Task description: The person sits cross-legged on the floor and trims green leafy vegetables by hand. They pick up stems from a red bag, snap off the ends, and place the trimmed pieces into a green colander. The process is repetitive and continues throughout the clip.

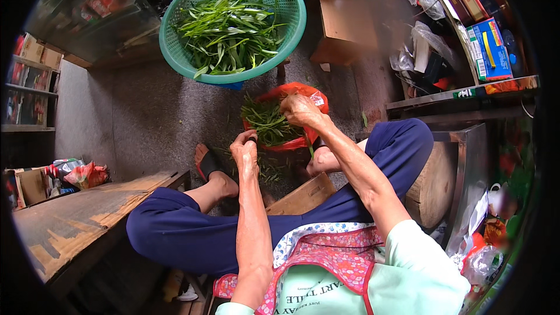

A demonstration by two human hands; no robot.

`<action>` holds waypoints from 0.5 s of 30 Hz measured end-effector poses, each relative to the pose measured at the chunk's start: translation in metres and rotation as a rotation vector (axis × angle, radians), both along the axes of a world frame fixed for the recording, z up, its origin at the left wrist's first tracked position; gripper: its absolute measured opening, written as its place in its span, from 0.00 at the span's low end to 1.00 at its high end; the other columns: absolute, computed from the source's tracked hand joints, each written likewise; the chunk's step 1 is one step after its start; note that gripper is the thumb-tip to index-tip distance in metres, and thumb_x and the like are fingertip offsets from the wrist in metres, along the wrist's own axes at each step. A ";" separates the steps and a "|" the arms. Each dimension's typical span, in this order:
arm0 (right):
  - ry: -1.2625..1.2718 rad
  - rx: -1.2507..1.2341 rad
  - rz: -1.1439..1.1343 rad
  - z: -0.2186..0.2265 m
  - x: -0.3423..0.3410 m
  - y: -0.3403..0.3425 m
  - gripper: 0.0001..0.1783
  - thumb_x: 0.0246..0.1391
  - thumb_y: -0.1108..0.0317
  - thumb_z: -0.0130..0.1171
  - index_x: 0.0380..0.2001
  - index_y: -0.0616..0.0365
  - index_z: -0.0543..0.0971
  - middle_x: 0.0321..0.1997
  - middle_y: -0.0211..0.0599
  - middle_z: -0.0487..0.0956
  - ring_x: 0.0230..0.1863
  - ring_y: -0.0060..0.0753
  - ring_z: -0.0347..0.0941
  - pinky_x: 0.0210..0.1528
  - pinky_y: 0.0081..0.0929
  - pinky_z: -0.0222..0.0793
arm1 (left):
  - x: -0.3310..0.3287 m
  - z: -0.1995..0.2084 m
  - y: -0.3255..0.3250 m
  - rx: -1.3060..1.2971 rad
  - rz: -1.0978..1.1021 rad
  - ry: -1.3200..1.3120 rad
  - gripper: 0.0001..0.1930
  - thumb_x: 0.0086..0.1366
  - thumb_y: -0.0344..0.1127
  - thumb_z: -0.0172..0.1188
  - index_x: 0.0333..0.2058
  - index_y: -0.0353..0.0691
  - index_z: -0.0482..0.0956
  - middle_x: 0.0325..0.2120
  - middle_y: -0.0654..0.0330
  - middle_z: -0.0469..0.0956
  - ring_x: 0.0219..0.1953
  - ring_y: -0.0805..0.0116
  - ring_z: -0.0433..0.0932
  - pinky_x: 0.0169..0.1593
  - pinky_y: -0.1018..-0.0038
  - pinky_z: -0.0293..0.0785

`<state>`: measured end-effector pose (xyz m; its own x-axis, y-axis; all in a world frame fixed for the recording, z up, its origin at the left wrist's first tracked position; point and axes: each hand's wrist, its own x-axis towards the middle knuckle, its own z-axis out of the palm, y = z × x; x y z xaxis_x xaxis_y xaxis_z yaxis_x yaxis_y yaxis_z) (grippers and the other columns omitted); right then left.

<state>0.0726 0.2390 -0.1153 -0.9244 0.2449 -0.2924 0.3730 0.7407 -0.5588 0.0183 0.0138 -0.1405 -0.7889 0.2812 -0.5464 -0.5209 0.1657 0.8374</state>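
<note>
A red plastic bag sits open on the floor between my feet, full of green leafy stems. My right hand is closed over the bag's right side, its fingertips turned down; what it pinches is hidden. Just left of the bag's near edge, my left hand is closed, with something small and dark at its fingertips that I cannot make out. Beyond the bag stands a green plastic colander, heaped with long, narrow green leaves.
Loose bits of stem lie on the dark floor near my feet. A wooden board is between my legs. A worn wooden table stands at left, a brown box at far right, a cluttered shelf at right.
</note>
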 end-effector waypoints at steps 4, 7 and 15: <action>0.107 0.117 0.072 -0.028 0.007 -0.019 0.19 0.46 0.71 0.55 0.44 0.50 0.82 0.40 0.48 0.82 0.45 0.53 0.78 0.47 0.49 0.75 | 0.006 0.000 -0.001 0.002 -0.034 -0.045 0.14 0.56 0.27 0.59 0.40 0.30 0.84 0.29 0.62 0.79 0.29 0.76 0.72 0.35 0.80 0.67; -0.130 0.148 0.101 -0.039 0.010 -0.037 0.20 0.46 0.73 0.56 0.44 0.50 0.83 0.40 0.47 0.83 0.47 0.53 0.79 0.48 0.49 0.74 | 0.013 -0.002 -0.008 0.041 0.016 -0.067 0.12 0.59 0.31 0.60 0.39 0.31 0.85 0.27 0.62 0.80 0.27 0.75 0.73 0.31 0.80 0.65; 0.100 -0.037 -0.014 0.027 0.008 -0.006 0.17 0.45 0.70 0.55 0.39 0.54 0.86 0.35 0.49 0.84 0.42 0.53 0.80 0.49 0.46 0.75 | 0.005 0.031 0.002 0.089 0.057 -0.097 0.12 0.66 0.35 0.62 0.42 0.34 0.83 0.31 0.60 0.82 0.34 0.73 0.77 0.39 0.77 0.70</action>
